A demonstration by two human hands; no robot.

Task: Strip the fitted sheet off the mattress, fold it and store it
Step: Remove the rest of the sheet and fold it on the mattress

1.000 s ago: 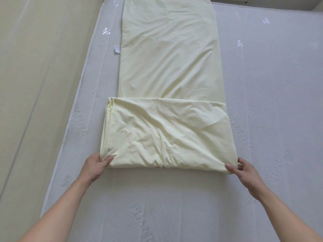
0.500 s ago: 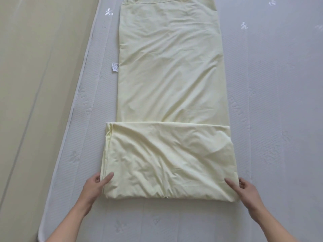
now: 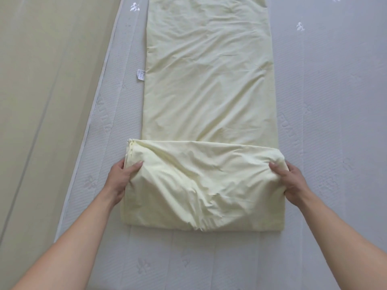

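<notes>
Along the left runs a pale beige floor, and beside it the edge of the bare white mattress, quilted with a raised pattern and small embroidered sprigs. A little white care label sticks out from the left edge of the pale yellow fitted sheet, which lies on the mattress as a long narrow strip reaching away to the top of view. The near end of the sheet is doubled over into a thick, rumpled bundle. The left hand grips the left side of that bundle, thumb on top of the cloth and fingers curled round its edge. The fabric bunches and creases between the two hands, sagging toward the near fold. The right hand holds the right side the same way, thumb pressed into the cloth, fingers wrapped under the edge
</notes>
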